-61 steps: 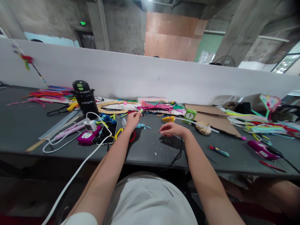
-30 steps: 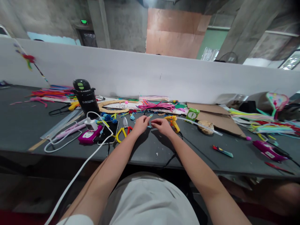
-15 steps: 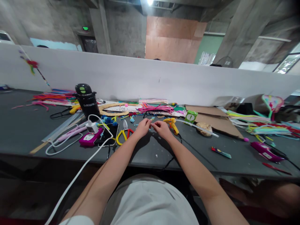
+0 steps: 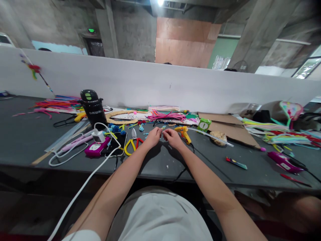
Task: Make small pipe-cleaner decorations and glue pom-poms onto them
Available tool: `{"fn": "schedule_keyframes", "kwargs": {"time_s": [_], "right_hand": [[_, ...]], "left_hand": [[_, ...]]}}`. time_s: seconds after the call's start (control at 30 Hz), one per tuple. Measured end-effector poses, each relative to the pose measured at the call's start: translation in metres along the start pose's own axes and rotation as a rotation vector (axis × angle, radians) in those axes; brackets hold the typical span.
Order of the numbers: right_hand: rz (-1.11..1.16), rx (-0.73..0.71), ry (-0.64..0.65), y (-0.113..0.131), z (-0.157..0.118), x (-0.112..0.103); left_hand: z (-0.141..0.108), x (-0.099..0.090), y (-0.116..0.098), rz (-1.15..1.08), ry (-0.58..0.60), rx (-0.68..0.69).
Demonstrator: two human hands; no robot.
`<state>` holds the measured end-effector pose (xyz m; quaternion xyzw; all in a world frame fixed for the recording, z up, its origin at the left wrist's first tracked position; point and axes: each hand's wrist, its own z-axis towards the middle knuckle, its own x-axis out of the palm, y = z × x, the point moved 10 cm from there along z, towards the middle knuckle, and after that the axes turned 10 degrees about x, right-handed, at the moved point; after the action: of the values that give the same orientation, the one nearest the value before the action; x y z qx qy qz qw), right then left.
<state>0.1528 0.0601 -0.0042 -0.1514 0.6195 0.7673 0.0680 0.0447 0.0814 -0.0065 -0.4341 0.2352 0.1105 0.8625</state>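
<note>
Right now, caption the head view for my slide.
Both hands meet over a craft table, beside a yellow glue gun.

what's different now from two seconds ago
The left hand has moved right and slightly closer to the person, with the small pale piece still in its fingertips. The right hand has moved left, so the fingertips nearly meet. The pliers, partly covered before by the left arm, now show more fully. The black bottle and green box stayed put.
</note>
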Motion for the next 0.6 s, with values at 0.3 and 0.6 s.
{"fn": "schedule_keyframes", "kwargs": {"time_s": [0.3, 0.6], "right_hand": [[0.103, -0.066, 0.029, 0.009, -0.001, -0.001], [0.153, -0.032, 0.019, 0.003, -0.002, -0.003]], "left_hand": [[0.002, 0.019, 0.007, -0.383, 0.06, -0.072], [0.0, 0.013, 0.007, -0.415, 0.01, -0.146]]}}
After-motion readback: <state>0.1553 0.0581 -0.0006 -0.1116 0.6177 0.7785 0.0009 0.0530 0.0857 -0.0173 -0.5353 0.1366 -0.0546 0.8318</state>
